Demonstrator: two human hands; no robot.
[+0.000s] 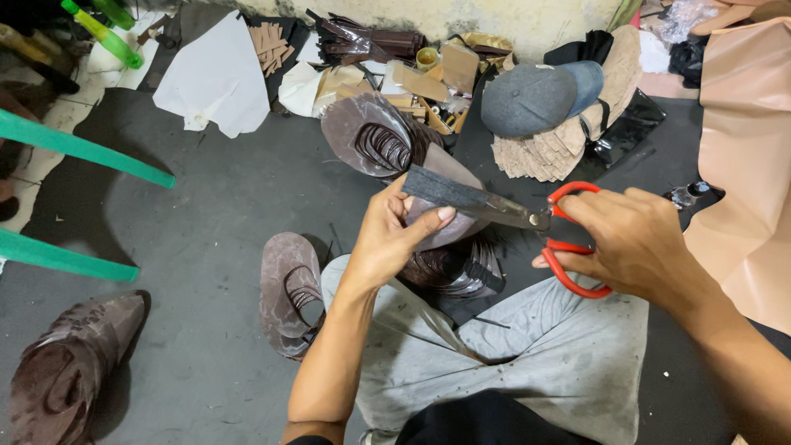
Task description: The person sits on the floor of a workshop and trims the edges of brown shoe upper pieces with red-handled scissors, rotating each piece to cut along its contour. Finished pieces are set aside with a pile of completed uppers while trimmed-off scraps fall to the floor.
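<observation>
Scissors with red plastic handles and dark steel blades (544, 227) are lying across the middle of the head view, their blades pointing left and closing on a dark grey strip of sheet material (441, 189). The right hand (634, 243) is gripping the scissors, fingers threaded through the red loops and curled shut around them. The left hand (395, 235) is clamping the strip together with a brownish cut sheet beneath it (449, 222), thumb lying on top and fingers wrapped underneath. Both hands are working near each other above the lap, joined only through the strip and the blades. The person is sitting on a dark grey concrete floor (222, 214), wearing light grey trousers (535, 354). A pile of thin dark curved offcuts (461, 272) is resting at the knees. Just left of the knee a brown glossy sheet with curved slits cut into it (290, 292) is lying on the floor; a similar brown sheet (379, 136) is sitting behind the hands, and another crumpled one (66, 363) is occupying the lower left corner. A grey cap (540, 95) is resting on a fan of tan cardboard-like pieces (544, 152). A large sheet of pale beige leather-like material (746, 140) is filling the right edge. A white paper sheet (216, 78) and green plastic chair legs (78, 148) are showing at left.
</observation>
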